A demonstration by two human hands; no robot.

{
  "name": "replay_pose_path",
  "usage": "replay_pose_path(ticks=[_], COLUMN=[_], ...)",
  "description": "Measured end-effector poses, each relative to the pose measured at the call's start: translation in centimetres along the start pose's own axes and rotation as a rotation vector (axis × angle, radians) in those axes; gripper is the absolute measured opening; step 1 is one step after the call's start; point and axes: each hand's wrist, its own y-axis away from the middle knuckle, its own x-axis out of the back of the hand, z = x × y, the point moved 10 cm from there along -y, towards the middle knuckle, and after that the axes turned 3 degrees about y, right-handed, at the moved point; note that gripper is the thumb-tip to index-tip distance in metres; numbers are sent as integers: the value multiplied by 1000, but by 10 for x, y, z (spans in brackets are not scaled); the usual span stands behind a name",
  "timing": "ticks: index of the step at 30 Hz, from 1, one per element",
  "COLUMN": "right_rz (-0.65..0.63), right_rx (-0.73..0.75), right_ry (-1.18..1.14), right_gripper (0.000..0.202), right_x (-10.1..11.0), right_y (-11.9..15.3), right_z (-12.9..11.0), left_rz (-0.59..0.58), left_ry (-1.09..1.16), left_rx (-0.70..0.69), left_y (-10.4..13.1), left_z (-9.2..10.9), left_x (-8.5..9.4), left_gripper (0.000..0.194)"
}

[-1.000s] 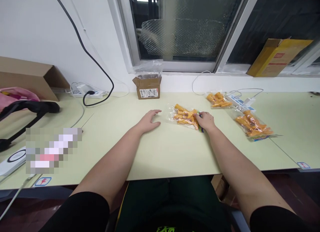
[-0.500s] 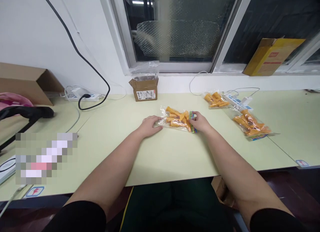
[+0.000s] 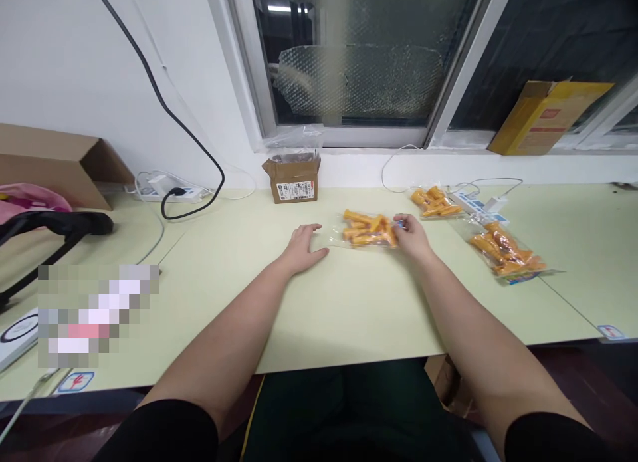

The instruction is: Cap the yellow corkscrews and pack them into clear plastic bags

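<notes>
A clear plastic bag of orange plastic pieces (image 3: 369,230) is in front of me, near the middle of the table. My right hand (image 3: 411,236) pinches its right end, where a bit of coloured label shows beside the fingers. To the left of the bag, my left hand (image 3: 302,249) is apart from it, fingers and thumb spread, holding nothing. Two more such bags lie to the right: a smaller bag (image 3: 434,202) farther back and a larger bag (image 3: 508,250) closer to me.
An opened small cardboard box (image 3: 292,179) stands by the window wall. Power strips lie at the back left (image 3: 187,195) and back right (image 3: 473,205), with cables. A black curved frame (image 3: 60,224) and a large carton (image 3: 44,157) occupy the left side. A yellow carton (image 3: 548,119) leans against the window.
The bag has moved slightly right and away from me with my right hand. My left hand has come off the bag's left end, and its fingers have spread.
</notes>
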Motion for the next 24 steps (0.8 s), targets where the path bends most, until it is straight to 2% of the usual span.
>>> replay_pose_path(ticks=[2,6,14,20,24], right_rz=[-109,-12,-50,-80,-141], right_rx=[78,144,183,188,107], right_ry=[-68,-330,-379,-224,-121], right_gripper=[24,28,39,33,30], right_x=[-23,-17,-10,4,16], right_y=[7,8,-10,-29,-40], right_z=[-20,-48,-74,-97,-95], left_rz=[69,171,88,15,23], left_ry=[31,33,-26,-119,-143], left_rx=[9,19,-52,0,-25], left_y=[1,4,5,0,-1], left_z=[2,2,1,-9,-9], left_x=[9,24,17,8,6], left_gripper=[75,79,81,57,45])
